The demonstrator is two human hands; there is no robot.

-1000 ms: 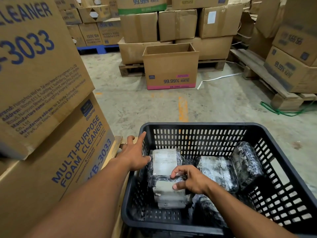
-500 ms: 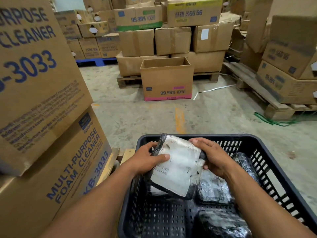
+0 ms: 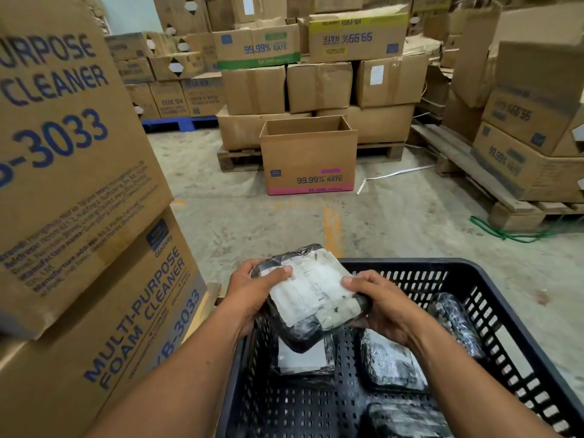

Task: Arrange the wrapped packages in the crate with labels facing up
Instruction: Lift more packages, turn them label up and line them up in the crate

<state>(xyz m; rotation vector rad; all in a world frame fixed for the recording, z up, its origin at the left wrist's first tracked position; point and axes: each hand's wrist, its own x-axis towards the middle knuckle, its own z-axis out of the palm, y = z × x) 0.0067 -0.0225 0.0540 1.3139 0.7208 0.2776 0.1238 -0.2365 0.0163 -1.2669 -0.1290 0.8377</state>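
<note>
A black-wrapped package (image 3: 311,294) with a white label on its upper face is held above the left part of the dark plastic crate (image 3: 518,314). My left hand (image 3: 254,294) grips its left edge and my right hand (image 3: 384,306) its right edge. Under it, on the crate floor, lies a second package (image 3: 303,358) with a white label up. A package (image 3: 390,365) without a visible label lies in the middle, another (image 3: 455,320) leans on the right wall, and one more package (image 3: 404,420) sits at the near edge.
Stacked "Multi-Purpose Foam Cleaner" cartons (image 3: 94,248) stand close on the left of the crate. An open carton (image 3: 311,156) sits on the concrete floor ahead, before a pallet of boxes (image 3: 316,90). More boxes on a wooden pallet (image 3: 521,210) stand at the right.
Both hands took one labelled package from the crate's left side and lifted it above the rim. It now lies flatter, label up, and the view has tilted upward.
</note>
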